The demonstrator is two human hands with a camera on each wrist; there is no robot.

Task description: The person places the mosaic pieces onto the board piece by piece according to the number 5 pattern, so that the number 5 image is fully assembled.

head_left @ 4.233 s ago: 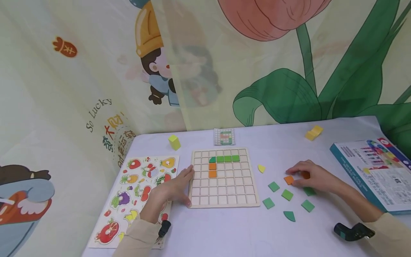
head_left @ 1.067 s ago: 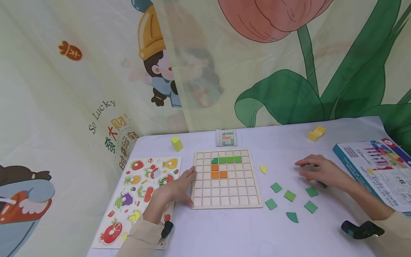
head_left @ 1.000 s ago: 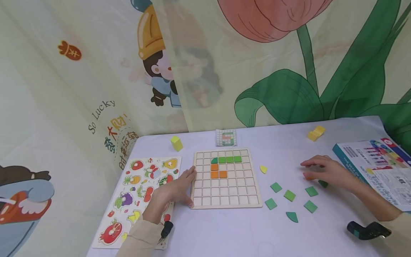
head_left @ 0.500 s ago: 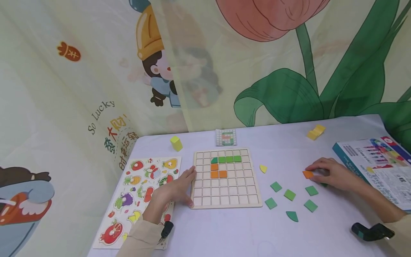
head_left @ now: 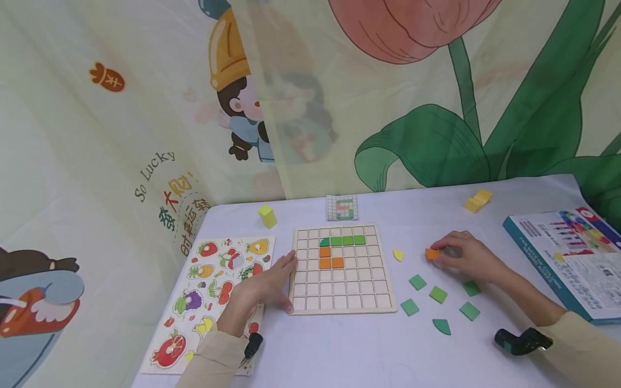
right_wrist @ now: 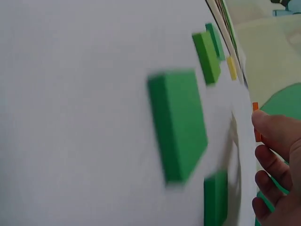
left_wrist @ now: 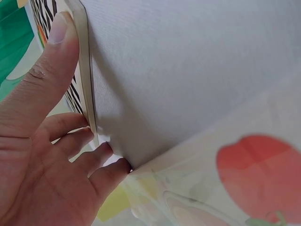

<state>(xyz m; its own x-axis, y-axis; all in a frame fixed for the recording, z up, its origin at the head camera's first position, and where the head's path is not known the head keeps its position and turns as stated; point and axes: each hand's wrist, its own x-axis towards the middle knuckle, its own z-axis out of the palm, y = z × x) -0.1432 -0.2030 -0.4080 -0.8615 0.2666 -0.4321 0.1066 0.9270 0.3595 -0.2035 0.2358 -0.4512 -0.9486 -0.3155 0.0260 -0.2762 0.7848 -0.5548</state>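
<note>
My right hand (head_left: 468, 256) pinches an orange square tile (head_left: 431, 254) between thumb and fingers, above the table to the right of the wooden grid board (head_left: 339, 296). The same orange tile (right_wrist: 257, 133) shows edge-on in the right wrist view. My left hand (head_left: 264, 285) rests against the board's left edge with thumb and fingers extended; in the left wrist view its thumb (left_wrist: 59, 52) lies along that edge. On the board sit a dark green rounded piece (head_left: 324, 242), several light green squares (head_left: 347, 241) in a row, and 3 orange squares (head_left: 324, 263) below.
Several loose green tiles (head_left: 438, 294) and a yellow piece (head_left: 398, 255) lie right of the board. A pattern card (head_left: 342, 208) stands behind it. A fruit puzzle (head_left: 194, 302) lies left, a box (head_left: 567, 264) right. Yellow blocks (head_left: 477, 200) sit at the back.
A third orange square has come onto the board since the earliest frame. My right hand has since picked up another orange tile and moved left with it. The left hand stays at the board's edge.
</note>
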